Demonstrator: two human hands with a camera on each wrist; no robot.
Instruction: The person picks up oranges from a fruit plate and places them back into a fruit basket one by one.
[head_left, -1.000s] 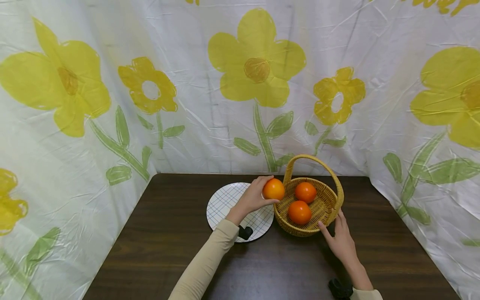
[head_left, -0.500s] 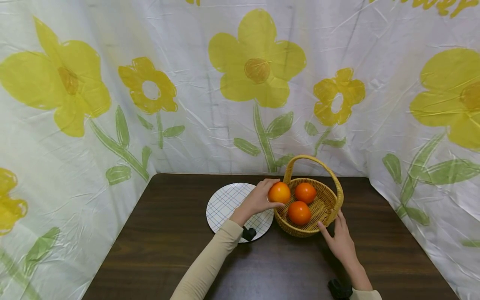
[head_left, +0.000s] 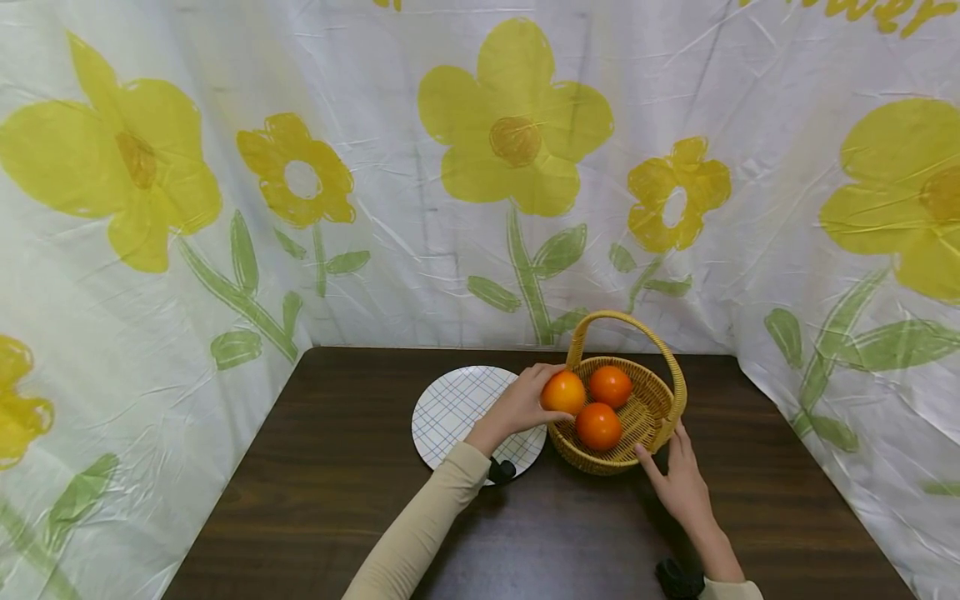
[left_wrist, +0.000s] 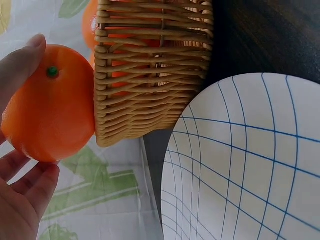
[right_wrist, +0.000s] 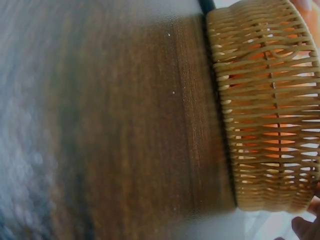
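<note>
My left hand (head_left: 525, 404) grips an orange (left_wrist: 52, 107) with a small green stem spot, its thumb and fingers on opposite sides. In the head view that orange overlaps the left rim of a wicker basket (head_left: 637, 442) with a tall arched handle. The left wrist view shows it right at the basket's rim. Two more oranges lie inside, one toward the back (head_left: 611, 386) and one toward the front (head_left: 598, 427). My right hand (head_left: 684, 483) rests against the basket's right side, thumb and fingers spread and fairly straight. Some right fingertips are hidden behind the basket.
A round white plate (head_left: 453, 417) with blue grid lines lies left of the basket, under my left wrist. Both stand on a dark wooden table (head_left: 315, 483). Behind it hangs a white curtain (head_left: 390, 275) with yellow flowers.
My left hand has carried the orange right and slightly down, from beside the basket's left rim to over it. The right hand, basket and plate have stayed put.
</note>
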